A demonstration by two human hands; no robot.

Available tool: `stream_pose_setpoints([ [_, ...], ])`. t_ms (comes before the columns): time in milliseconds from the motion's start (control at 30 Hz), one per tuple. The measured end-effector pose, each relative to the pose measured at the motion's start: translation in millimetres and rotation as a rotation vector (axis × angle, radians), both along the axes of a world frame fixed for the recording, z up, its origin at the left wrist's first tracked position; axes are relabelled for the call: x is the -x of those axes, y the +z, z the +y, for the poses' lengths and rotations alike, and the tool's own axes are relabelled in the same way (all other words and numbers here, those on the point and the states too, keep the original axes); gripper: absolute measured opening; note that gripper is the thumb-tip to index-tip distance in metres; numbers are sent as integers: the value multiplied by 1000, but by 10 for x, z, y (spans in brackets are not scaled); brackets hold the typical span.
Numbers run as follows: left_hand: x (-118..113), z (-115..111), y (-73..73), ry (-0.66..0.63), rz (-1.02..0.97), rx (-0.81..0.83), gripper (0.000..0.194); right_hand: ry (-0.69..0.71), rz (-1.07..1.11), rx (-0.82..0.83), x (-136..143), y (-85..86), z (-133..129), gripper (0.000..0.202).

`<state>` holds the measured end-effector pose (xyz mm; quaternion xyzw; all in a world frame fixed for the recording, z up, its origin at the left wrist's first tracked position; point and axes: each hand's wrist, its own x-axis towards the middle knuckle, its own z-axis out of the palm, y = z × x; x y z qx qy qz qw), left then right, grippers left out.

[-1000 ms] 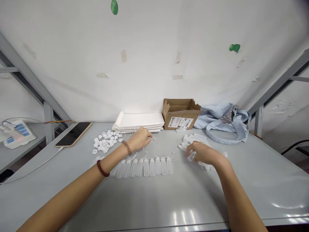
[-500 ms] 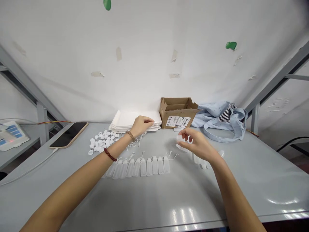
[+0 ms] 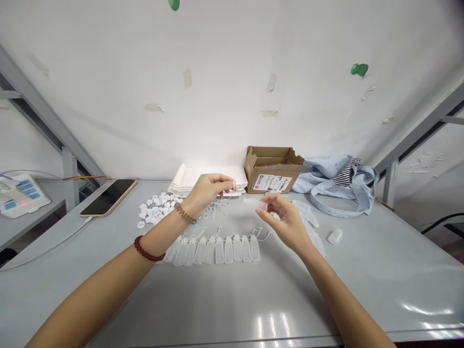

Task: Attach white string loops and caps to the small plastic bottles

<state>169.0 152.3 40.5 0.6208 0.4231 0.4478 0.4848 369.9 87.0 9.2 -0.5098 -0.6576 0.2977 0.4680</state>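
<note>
My left hand (image 3: pixel 213 189) is raised above the white straps (image 3: pixel 219 207), its fingertips pinched on a small white strap. In my right hand (image 3: pixel 281 215) is a translucent plastic sleeve (image 3: pixel 255 203), held between thumb and fingers with its end pointing left. The two hands are apart. Several translucent sleeves with thin straps (image 3: pixel 228 249) lie side by side in a row in front of the hands. A pile of small white caps (image 3: pixel 156 209) is left of my left hand. More loose translucent sleeves (image 3: pixel 307 215) lie partly behind my right hand.
A stack of white sheets (image 3: pixel 184 180) and an open cardboard box (image 3: pixel 273 171) stand by the wall. A light blue cloth bag (image 3: pixel 335 181) lies at the right. At the left are a phone (image 3: pixel 108 198) with a cable and a white device (image 3: pixel 25 195).
My right hand has lifted a translucent sleeve and turned it toward my left hand. My left hand now shows a small strap at its fingertips. The view has shifted slightly.
</note>
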Motion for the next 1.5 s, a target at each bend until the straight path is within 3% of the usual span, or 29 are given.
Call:
stream_pose_setpoints([
  [100,40,-222,-12,-60,99,10,14,88,159,70,83,-57,-23,22],
  [267,102,-446,-67,-16,151,41,14,147,274,168,164,-94,-59,25],
  [533,126,-548,-208,67,117,67,16,183,240,220,270,-160,-101,27],
  [833,179,-628,-165,20,230,4,30,168,240,244,325,-173,-149,27],
  [933,180,-615,-185,-9,223,-11,28,143,139,140,320,-197,-163,24],
  [1100,172,-620,-211,-31,259,-39,22,75,-171,-198,322,-274,-179,15],
  [1167,178,-616,-203,-38,300,-38,25,89,-179,-218,332,-270,-182,17],
  [1367,221,-545,-185,-84,161,44,41,316,309,327,307,-105,-157,26],
  [1500,204,-595,-216,-152,174,-182,34,453,595,489,271,-63,-117,24],
])
